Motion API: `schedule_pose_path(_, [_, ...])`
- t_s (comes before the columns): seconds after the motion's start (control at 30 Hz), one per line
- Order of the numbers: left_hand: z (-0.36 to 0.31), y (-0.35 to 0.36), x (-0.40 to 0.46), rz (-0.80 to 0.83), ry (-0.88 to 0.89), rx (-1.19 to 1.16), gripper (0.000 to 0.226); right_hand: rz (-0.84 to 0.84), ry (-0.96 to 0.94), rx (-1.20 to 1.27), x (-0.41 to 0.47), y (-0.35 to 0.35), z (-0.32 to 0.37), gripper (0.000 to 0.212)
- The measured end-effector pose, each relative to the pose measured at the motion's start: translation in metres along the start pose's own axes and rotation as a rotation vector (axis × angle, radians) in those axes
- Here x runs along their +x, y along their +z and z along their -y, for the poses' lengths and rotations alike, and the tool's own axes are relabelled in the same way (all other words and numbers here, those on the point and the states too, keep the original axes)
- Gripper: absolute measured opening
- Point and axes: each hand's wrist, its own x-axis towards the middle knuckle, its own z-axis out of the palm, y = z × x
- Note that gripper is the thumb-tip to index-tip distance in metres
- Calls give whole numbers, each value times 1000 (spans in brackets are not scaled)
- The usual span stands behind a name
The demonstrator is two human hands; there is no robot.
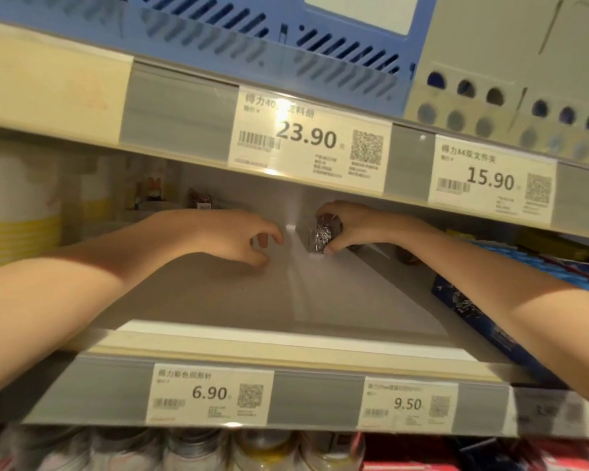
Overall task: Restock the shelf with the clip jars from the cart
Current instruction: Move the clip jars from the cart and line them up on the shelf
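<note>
From the head view, I am reaching both arms deep into the shelf (218, 300), under the upper ledge with its price labels. My right hand (350, 226) is curling thumb and fingers round a clip jar (323, 234), a clear little tub glinting with silver clips, and it is sitting at the very back, just right of the white divider (299, 287) that runs front to back. Whether the jar's base is touching the shelf floor yet, I cannot tell. My left hand (248, 237) is hovering left of the divider, fingers loosely bent, gripping nothing.

To do this well, I am judging that the jar should be going down flat, snug against the back wall and the divider, so later jars can be lining up in front of it. I should be letting go only once it is standing firm. Blue boxes (490, 317) are crowding the right side, so my forearm needs care there.
</note>
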Motion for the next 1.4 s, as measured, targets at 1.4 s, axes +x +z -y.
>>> schedule_pose_path(1.4, [1, -31, -10, 139, 21, -33, 31, 29, 223, 87, -3, -9, -47, 73])
